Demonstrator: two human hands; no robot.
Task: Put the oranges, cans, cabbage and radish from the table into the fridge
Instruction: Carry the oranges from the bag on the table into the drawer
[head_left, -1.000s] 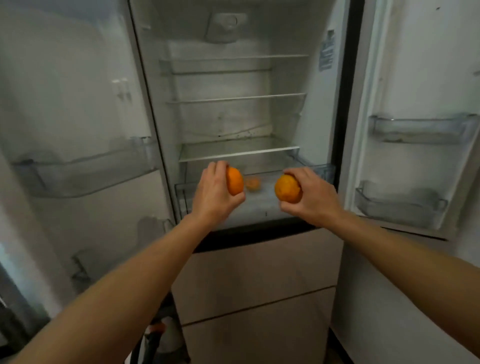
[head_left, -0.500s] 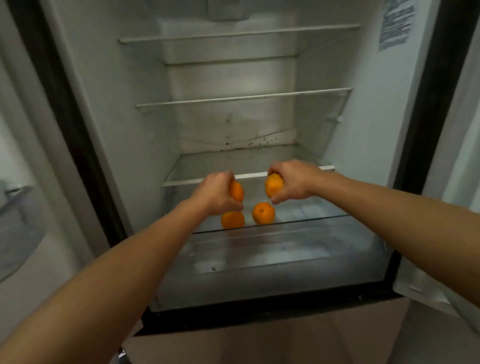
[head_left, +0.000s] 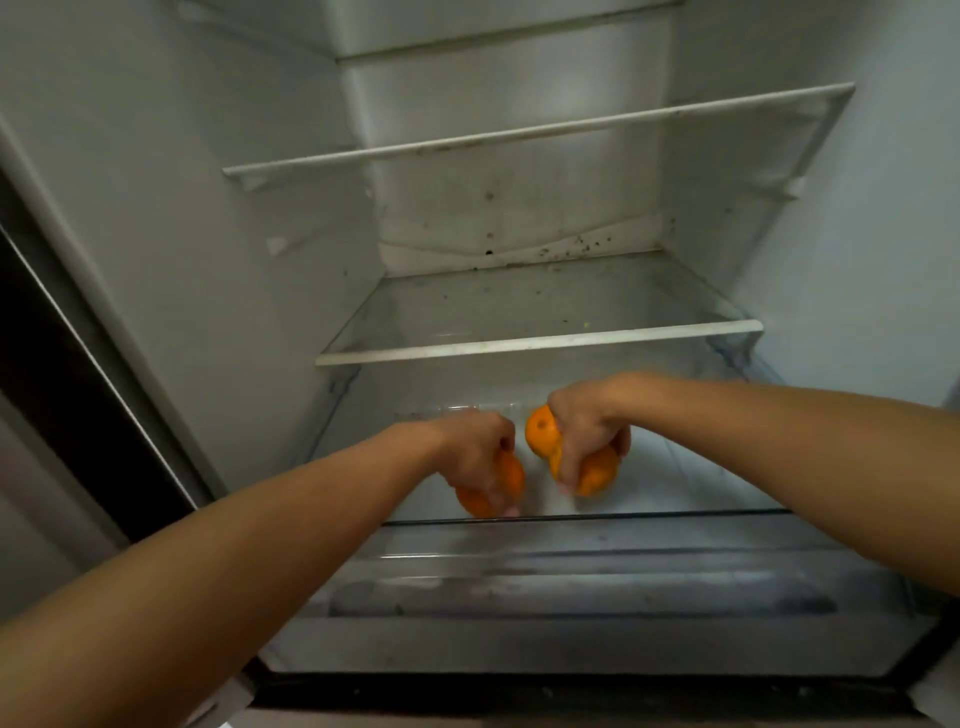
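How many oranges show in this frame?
3 clearly. One under the left hand, its orange low in the drawer; two by the right hand: upper, lower. The hands may hide more.

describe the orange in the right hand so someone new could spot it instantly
Start at the open fridge and drop below the lowest glass shelf into the clear drawer. Both hands reach in there; the right hand grips one orange at its left side. It is the highest orange, its stem dimple facing the camera, sitting above another orange under the same hand.
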